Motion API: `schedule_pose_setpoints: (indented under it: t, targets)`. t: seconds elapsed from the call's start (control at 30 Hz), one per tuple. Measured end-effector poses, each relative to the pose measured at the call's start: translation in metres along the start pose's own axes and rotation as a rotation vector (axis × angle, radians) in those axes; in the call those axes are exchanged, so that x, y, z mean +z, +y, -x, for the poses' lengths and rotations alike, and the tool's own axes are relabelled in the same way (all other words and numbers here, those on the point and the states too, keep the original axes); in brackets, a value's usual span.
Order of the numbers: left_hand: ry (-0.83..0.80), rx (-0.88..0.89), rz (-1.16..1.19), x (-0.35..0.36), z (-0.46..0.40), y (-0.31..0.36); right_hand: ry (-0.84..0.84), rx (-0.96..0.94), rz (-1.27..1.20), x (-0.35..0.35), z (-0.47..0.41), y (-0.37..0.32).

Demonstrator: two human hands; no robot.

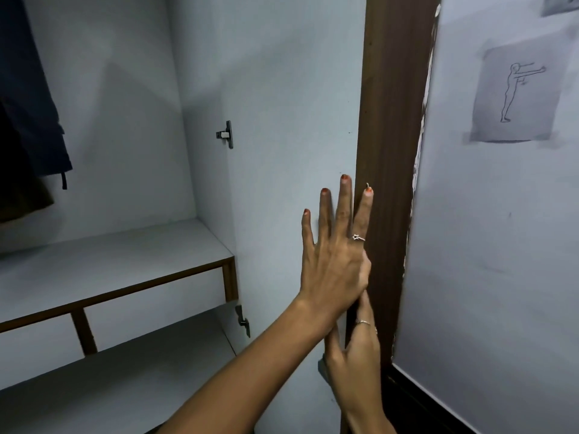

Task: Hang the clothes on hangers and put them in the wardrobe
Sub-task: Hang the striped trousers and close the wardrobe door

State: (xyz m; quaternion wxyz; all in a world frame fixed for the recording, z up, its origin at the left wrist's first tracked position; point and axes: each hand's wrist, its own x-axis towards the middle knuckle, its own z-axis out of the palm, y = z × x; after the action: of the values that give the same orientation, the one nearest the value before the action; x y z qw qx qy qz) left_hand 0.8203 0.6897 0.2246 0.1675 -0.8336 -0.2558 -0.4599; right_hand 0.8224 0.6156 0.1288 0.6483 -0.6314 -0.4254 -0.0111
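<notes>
The wardrobe stands open, its white door (pixel 282 104) swung out to the right with a brown edge (pixel 388 151). My left hand (pixel 335 255) lies flat on the door's inner face near that edge, fingers straight and spread. My right hand (pixel 354 355) is just below it at the door's edge, fingers pointing up and partly hidden under my left hand. Neither hand holds a garment or hanger. Dark clothes (pixel 28 120) hang inside the wardrobe at the far left, cut off by the frame.
A white shelf with a brown front rim (pixel 125 286) spans the wardrobe, with a lower compartment (pixel 109 371) beneath. Two metal hinges (pixel 227 134) (pixel 244 322) sit on the door's left side. A paper drawing (pixel 517 92) is taped to the wall on the right.
</notes>
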Motion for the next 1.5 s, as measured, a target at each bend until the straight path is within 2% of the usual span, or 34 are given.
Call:
schedule_pose_setpoints:
  t: [0.13, 0.23, 0.37, 0.5, 0.63, 0.7, 0.8, 0.93, 1.07, 1.17, 1.3, 1.5]
  targets:
    - [0.018, 0.007, 0.093, 0.0, 0.001, 0.001, 0.038, -0.044, 0.034, 0.0, 0.001, 0.008]
    - [0.011, 0.011, 0.169, -0.008, 0.006, -0.002, 0.025, -0.044, -0.035, -0.006, 0.001, 0.009]
    - [0.002, 0.003, 0.199, -0.034, 0.02, -0.017, -0.046, -0.131, -0.156, -0.015, -0.008, 0.008]
    - [0.021, -0.029, 0.149, -0.064, 0.044, -0.04, -0.213, -0.133, -0.194, -0.004, -0.018, 0.003]
    - [0.064, -0.069, 0.048, -0.093, 0.063, -0.065, -0.369, -0.183, -0.274, 0.021, -0.012, -0.02]
    - [0.058, -0.11, -0.026, -0.107, 0.074, -0.081, -0.454, -0.114, -0.413, 0.037, -0.002, -0.033]
    - [0.043, -0.128, -0.138, -0.123, 0.093, -0.106, -0.441, -0.081, -0.493, 0.065, 0.009, -0.045]
    - [-0.009, -0.2, -0.439, -0.143, 0.112, -0.142, -0.446, -0.124, -0.519, 0.101, 0.012, -0.064]
    - [-0.097, -0.312, -0.727, -0.161, 0.121, -0.177, -0.52, -0.186, -0.414, 0.146, 0.007, -0.072]
    - [-0.221, -0.386, -0.858, -0.17, 0.125, -0.206, -0.601, -0.213, -0.32, 0.187, -0.001, -0.078]
    - [-0.38, -0.503, -0.956, -0.173, 0.123, -0.247, -0.745, -0.219, -0.251, 0.237, -0.012, -0.091]
    - [-0.438, -0.603, -0.988, -0.161, 0.116, -0.317, -0.817, -0.247, -0.125, 0.312, -0.024, -0.107]
